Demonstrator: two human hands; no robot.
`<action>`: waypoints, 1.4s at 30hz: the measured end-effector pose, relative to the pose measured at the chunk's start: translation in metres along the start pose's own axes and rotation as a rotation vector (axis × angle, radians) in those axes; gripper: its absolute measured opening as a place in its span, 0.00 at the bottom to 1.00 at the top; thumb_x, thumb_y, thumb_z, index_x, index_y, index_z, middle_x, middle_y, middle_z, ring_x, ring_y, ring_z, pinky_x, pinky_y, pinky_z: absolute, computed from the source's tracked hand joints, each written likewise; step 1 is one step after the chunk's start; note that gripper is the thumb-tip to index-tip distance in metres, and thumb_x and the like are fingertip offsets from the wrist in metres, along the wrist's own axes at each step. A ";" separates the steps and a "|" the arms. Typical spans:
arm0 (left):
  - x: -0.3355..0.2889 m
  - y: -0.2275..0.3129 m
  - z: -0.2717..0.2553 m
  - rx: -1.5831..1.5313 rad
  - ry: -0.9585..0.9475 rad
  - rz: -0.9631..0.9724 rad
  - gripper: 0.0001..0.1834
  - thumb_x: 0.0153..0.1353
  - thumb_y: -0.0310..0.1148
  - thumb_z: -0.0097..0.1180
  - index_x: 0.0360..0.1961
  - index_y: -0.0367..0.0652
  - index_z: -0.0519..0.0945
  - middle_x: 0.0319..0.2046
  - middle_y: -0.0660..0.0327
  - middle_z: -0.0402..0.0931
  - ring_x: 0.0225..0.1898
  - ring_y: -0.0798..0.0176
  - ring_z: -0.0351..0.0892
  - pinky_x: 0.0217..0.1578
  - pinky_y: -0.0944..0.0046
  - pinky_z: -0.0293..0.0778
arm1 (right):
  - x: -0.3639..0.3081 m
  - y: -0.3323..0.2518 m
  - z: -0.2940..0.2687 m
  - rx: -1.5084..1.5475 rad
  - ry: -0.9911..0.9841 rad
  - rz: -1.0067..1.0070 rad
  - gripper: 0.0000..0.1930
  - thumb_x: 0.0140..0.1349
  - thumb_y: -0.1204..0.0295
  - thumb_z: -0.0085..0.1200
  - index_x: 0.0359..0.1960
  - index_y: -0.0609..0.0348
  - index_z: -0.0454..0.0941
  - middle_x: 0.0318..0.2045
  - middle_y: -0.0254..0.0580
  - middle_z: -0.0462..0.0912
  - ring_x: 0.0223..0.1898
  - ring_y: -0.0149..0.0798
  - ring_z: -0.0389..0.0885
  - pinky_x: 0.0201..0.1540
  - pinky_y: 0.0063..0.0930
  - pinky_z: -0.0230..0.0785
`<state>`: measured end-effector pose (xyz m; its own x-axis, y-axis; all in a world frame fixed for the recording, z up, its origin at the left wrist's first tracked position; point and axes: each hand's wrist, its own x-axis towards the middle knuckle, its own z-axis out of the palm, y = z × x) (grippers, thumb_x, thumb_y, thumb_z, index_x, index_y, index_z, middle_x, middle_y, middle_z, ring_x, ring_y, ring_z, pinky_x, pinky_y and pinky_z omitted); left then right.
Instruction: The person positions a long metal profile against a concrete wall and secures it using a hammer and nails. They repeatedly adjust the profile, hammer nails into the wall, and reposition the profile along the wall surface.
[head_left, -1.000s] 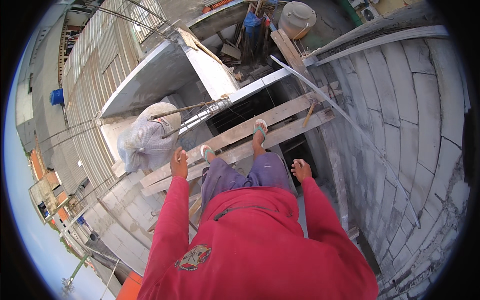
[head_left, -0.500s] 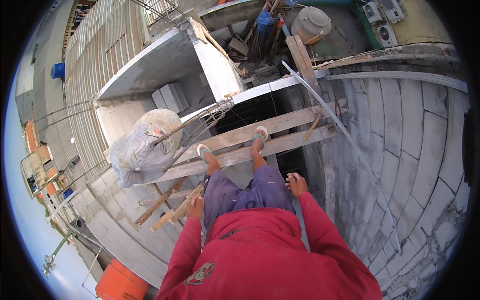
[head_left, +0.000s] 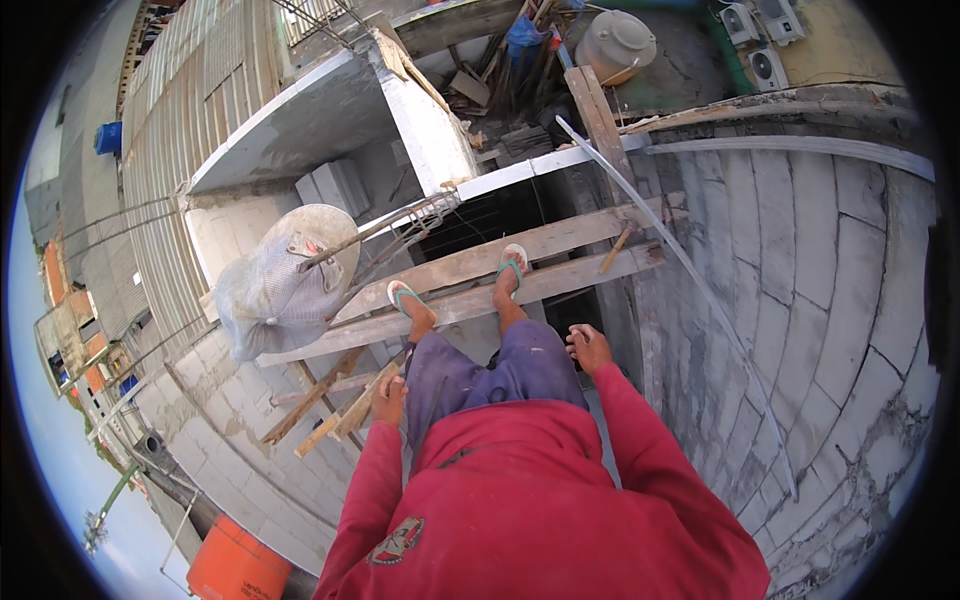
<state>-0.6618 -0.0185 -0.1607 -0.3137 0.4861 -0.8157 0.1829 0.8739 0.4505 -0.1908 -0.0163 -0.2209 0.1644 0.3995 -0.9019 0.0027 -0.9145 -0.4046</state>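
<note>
My left hand (head_left: pixel 389 399) hangs beside my left thigh, near some short timber pieces (head_left: pixel 352 408), its fingers loosely bent and nothing visible in it. By my right thigh hangs my right hand (head_left: pixel 588 348), with slightly curled, parted fingers and nothing in them. I stand in white and green flip-flops (head_left: pixel 513 262) on two long wooden planks (head_left: pixel 470 303). On the right plank ends lies a short yellowish wooden stick (head_left: pixel 616 250). A whitish sack-like bundle (head_left: pixel 275 295) with a round pale top sits at the left end of the planks, beside protruding rebar (head_left: pixel 400 225).
A long metal bar (head_left: pixel 690 275) slants along the grey block wall (head_left: pixel 800 260) at right. Dark openings (head_left: pixel 490 220) lie beyond and between the planks. Far off stand a round water tank (head_left: pixel 617 45) and a corrugated roof (head_left: pixel 190 130); an orange tank (head_left: pixel 238 562) is at lower left.
The view has shifted slightly, so the surroundings sit a little further left and up. Both hands stay beside the thighs, with the right one raised a little. Nothing was picked up or let go.
</note>
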 end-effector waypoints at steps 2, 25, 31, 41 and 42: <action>0.002 -0.005 -0.006 -0.010 -0.005 0.003 0.22 0.70 0.44 0.55 0.56 0.40 0.78 0.40 0.64 0.80 0.36 0.69 0.80 0.35 0.70 0.73 | 0.000 0.002 0.003 0.009 0.005 -0.007 0.13 0.74 0.67 0.46 0.52 0.60 0.76 0.38 0.37 0.83 0.33 0.28 0.81 0.36 0.24 0.76; 0.005 -0.026 -0.067 -0.069 0.054 0.107 0.24 0.70 0.44 0.54 0.59 0.39 0.76 0.43 0.59 0.80 0.39 0.66 0.82 0.37 0.67 0.76 | 0.001 -0.026 0.058 -0.047 0.045 -0.162 0.15 0.68 0.65 0.49 0.46 0.64 0.80 0.31 0.41 0.86 0.28 0.31 0.85 0.33 0.27 0.77; 0.018 -0.024 -0.064 -0.133 0.015 0.179 0.24 0.70 0.44 0.55 0.59 0.37 0.75 0.43 0.59 0.79 0.39 0.66 0.81 0.39 0.68 0.77 | 0.013 -0.008 0.042 -0.106 0.083 -0.156 0.15 0.71 0.65 0.48 0.51 0.62 0.78 0.35 0.38 0.84 0.29 0.29 0.83 0.29 0.25 0.75; 0.033 -0.003 -0.049 -0.115 -0.038 0.173 0.25 0.70 0.46 0.55 0.60 0.40 0.75 0.43 0.61 0.79 0.38 0.68 0.80 0.37 0.68 0.75 | 0.014 0.013 0.020 -0.104 0.139 -0.161 0.14 0.72 0.65 0.48 0.50 0.60 0.78 0.35 0.37 0.84 0.29 0.29 0.83 0.29 0.26 0.75; 0.036 -0.004 -0.047 -0.124 -0.047 0.167 0.23 0.70 0.45 0.54 0.60 0.42 0.75 0.44 0.61 0.79 0.37 0.69 0.79 0.35 0.68 0.74 | 0.013 0.012 0.018 -0.103 0.141 -0.162 0.14 0.72 0.65 0.48 0.50 0.60 0.78 0.35 0.37 0.84 0.29 0.29 0.83 0.29 0.26 0.75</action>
<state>-0.7174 -0.0040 -0.1748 -0.2444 0.6256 -0.7408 0.1116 0.7771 0.6194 -0.2061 -0.0207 -0.2400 0.2902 0.5349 -0.7935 0.1397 -0.8440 -0.5179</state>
